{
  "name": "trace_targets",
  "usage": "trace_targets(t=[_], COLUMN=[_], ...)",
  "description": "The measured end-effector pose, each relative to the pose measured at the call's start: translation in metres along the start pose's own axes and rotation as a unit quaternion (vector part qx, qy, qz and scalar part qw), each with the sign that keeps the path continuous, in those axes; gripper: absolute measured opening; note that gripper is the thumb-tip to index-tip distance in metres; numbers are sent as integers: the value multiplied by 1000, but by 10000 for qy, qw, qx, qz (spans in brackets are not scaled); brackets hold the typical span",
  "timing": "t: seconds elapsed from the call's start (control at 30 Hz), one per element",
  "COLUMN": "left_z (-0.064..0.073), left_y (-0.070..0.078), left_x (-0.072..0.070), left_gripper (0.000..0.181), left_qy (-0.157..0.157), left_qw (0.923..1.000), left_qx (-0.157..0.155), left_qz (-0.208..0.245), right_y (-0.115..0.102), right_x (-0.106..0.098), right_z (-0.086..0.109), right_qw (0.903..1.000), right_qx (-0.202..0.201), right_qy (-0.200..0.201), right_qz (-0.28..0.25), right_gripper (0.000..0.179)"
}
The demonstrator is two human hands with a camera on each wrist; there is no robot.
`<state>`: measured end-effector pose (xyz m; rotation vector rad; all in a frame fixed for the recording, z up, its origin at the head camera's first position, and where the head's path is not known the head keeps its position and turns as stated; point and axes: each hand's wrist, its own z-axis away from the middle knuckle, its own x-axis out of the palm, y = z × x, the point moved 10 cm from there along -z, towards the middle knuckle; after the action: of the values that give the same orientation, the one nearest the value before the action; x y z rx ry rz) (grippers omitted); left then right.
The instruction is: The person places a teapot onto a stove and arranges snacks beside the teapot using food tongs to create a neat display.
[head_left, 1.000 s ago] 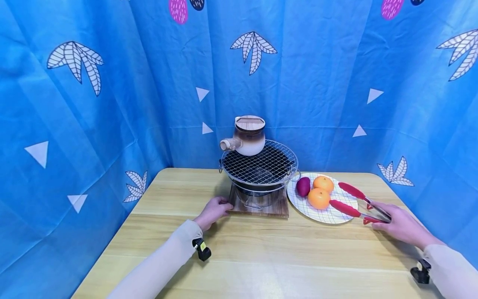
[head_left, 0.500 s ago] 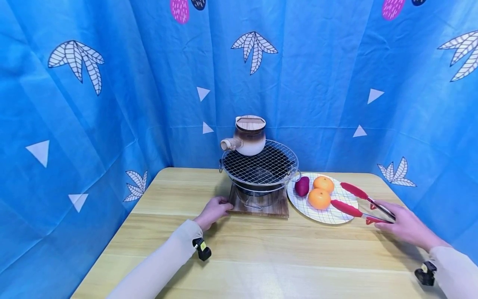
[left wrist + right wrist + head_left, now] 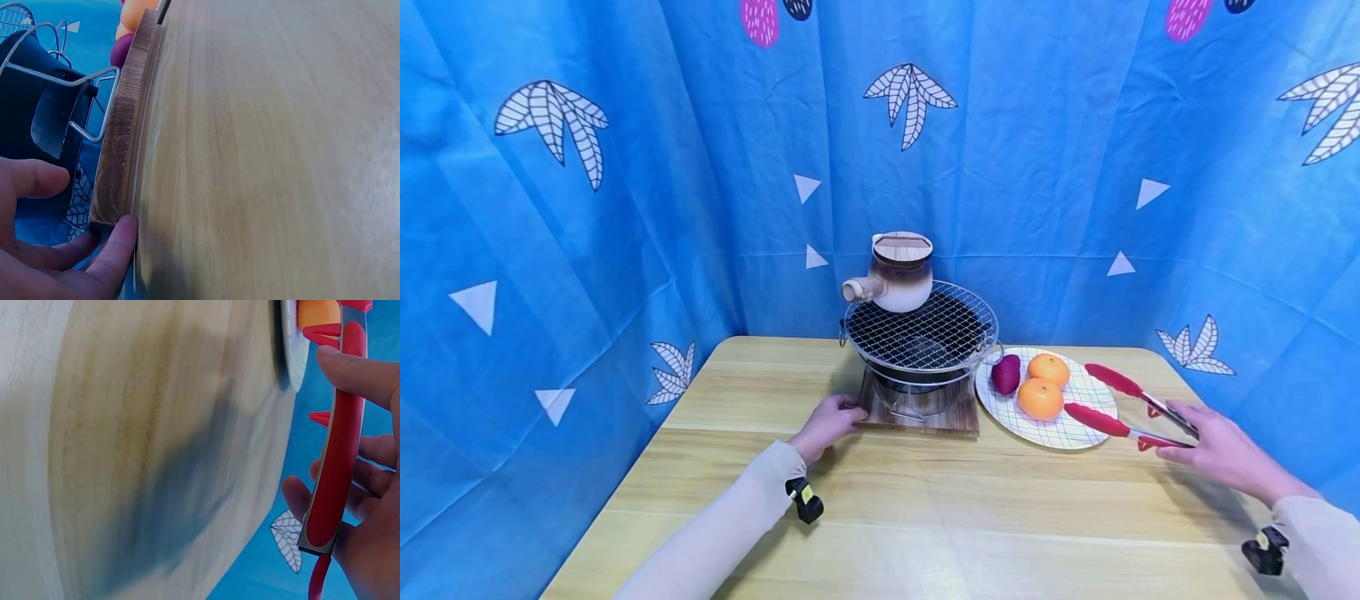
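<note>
My left hand (image 3: 826, 427) grips the near-left corner of a dark wooden board (image 3: 951, 421) that bears a stove. In the left wrist view, the fingertips (image 3: 125, 230) touch the board's end and the thumb is over its top side. My right hand (image 3: 1232, 457) holds red-tipped tongs (image 3: 1097, 419), thumb along one red handle (image 3: 340, 469), other fingers behind. The tongs' jaws stand apart over the right side of a white checked plate (image 3: 1078, 437). On that plate lie two oranges (image 3: 1041, 399) and a dark purple, pointed piece (image 3: 1006, 375).
The black stove (image 3: 917, 377) carries a round wire grill (image 3: 940, 333). At the grill's back left stands a lidded clay pot (image 3: 904, 287), its side handle pointing left. A blue patterned curtain (image 3: 1037, 167) encloses the wooden table (image 3: 1000, 517) at the back and sides.
My right hand has drawn the tongs slightly to the right, away from the oranges. The purple piece has shifted a little to the left. My left hand has stayed at the board's corner.
</note>
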<state>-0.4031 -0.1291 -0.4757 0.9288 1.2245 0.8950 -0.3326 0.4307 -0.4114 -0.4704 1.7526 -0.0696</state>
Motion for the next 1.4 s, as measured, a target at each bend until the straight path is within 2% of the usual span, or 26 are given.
trace_targets(t=[0.17,0.57,0.9,1.4], left_z=[-1,-1,-2,-3], left_y=[-1,0,-1,-2], left_x=[-1,0,0,0], left_gripper=[50,50,51,52], left_qy=[17,-25,-33,-20], left_qw=[10000,10000,10000,9999], left_qx=[-4,-37,-46,-87], left_qz=[-45,-14,53,128], right_y=[-5,-21,-24,-43], right_x=[-8,-23,-23,-30], right_z=[0,2,4,3], right_qw=[9997,9986,9998,9992], right_qx=[-140,-295,25,-142], right_qy=[193,378,79,180], right_qz=[14,210,196,326], right_gripper=[89,83,85,86])
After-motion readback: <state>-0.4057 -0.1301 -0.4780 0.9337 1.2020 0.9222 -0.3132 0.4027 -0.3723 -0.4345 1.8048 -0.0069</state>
